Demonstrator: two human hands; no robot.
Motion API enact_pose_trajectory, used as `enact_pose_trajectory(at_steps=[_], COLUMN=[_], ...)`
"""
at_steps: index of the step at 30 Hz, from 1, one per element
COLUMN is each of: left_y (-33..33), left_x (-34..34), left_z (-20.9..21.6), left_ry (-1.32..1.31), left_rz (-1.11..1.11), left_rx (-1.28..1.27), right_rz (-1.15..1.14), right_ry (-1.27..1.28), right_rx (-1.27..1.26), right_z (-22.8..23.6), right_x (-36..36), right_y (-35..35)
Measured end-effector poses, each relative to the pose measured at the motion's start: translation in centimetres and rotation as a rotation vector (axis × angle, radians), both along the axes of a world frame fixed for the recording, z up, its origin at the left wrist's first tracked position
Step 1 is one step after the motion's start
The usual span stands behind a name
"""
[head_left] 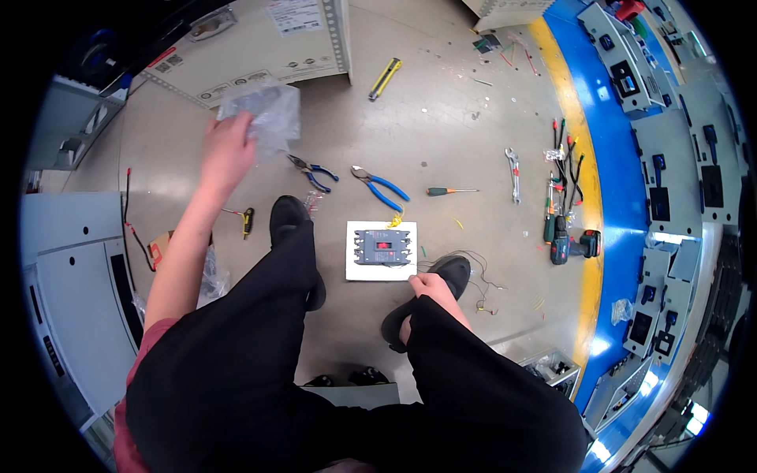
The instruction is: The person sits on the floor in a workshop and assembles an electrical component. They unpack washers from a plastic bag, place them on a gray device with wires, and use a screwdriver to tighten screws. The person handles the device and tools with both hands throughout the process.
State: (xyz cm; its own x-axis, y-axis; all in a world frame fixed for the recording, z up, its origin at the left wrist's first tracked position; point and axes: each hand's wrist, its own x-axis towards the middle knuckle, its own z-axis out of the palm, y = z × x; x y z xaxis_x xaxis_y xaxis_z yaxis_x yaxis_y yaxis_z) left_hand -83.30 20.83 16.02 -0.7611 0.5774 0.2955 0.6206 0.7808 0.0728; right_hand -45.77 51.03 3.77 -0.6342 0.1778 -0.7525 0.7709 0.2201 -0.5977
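My left hand is stretched out to the upper left and grips a crumpled clear plastic bag. My right hand rests low by my right shoe, its fingers curled at the corner of a white square plate. A grey circuit breaker with a red switch lies on that plate between my feet. Whether the right hand holds anything cannot be seen.
On the floor lie blue-handled pliers, smaller cutters, a screwdriver, a wrench, a yellow utility knife and a cordless drill. Grey cabinets stand left; a blue and yellow floor strip with grey panels runs along the right.
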Motion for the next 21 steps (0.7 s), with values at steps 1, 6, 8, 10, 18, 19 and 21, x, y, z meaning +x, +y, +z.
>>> enact_pose_trajectory(at_steps=[1, 6, 8, 10, 18, 19, 21], left_y=[-1.8, -7.5, -9.7, -12.1, -18.1, -18.5, -18.0], left_x=[-0.6, -2.3, 1.0, 3.9, 18.8, 20.9, 25.4], left_z=[0.1, -3.9, -6.3, -7.8, -16.6, -17.0, -17.8], left_ry=[0.004, 0.119, 0.059, -0.1, -0.893, -0.976, -1.163], left_rz=[0.076, 0.271, 0.348, 0.448, 0.56, 0.55, 0.478], left_rx=[-0.035, -0.123, -0.147, -0.138, -0.153, -0.191, -0.314], right_rz=[0.011, 0.115, 0.092, 0.163, 0.285, 0.211, 0.162], right_ry=[0.006, 0.038, 0.07, 0.05, 0.025, 0.022, 0.046], right_rx=[0.001, 0.06, 0.157, 0.178, 0.287, 0.237, 0.188], right_z=[-0.1, -4.9, -3.5, -3.3, -5.7, -5.4, -5.5], right_x=[-0.3, -0.1, -0.9, -1.6, 0.5, 0.6, 0.9], right_y=[0.0, 1.3, 0.5, 0.3, 1.5, 1.3, 2.1])
